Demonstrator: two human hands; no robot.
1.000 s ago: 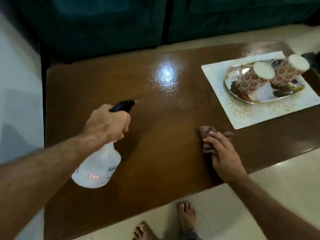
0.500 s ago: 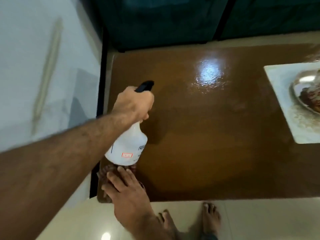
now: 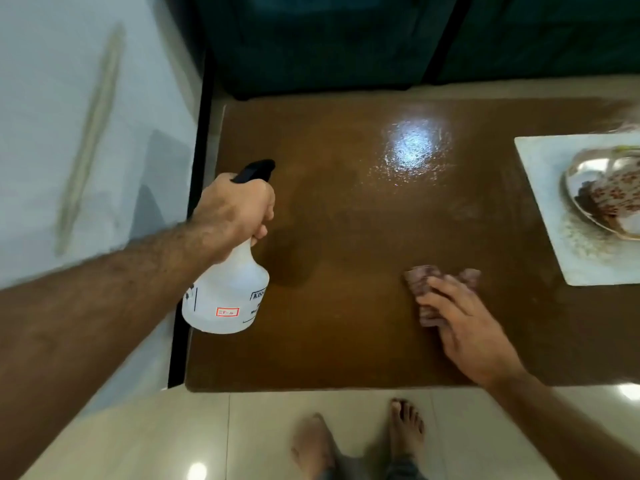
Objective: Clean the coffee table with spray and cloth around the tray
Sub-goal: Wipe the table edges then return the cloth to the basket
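Note:
My left hand (image 3: 235,209) grips the neck and trigger of a white spray bottle (image 3: 227,296) with a black nozzle, held above the left part of the brown coffee table (image 3: 346,237). My right hand (image 3: 467,327) presses flat, fingers fairly straight, on a crumpled brownish cloth (image 3: 427,289) near the table's front edge. A white tray (image 3: 554,202) lies at the right edge of view, holding a silver dish (image 3: 581,181) with a patterned cup (image 3: 616,195) partly cut off.
A dark teal sofa (image 3: 329,39) stands beyond the table's far edge. A pale wall or panel (image 3: 86,133) rises on the left. Light floor tiles (image 3: 173,438) and my bare feet (image 3: 405,431) lie below the front edge. Wet sheen glints mid-table.
My right hand has slid the cloth from the table's front left corner rightward toward the tray. The spray bottle stayed over the left part; the view shifted slightly right.

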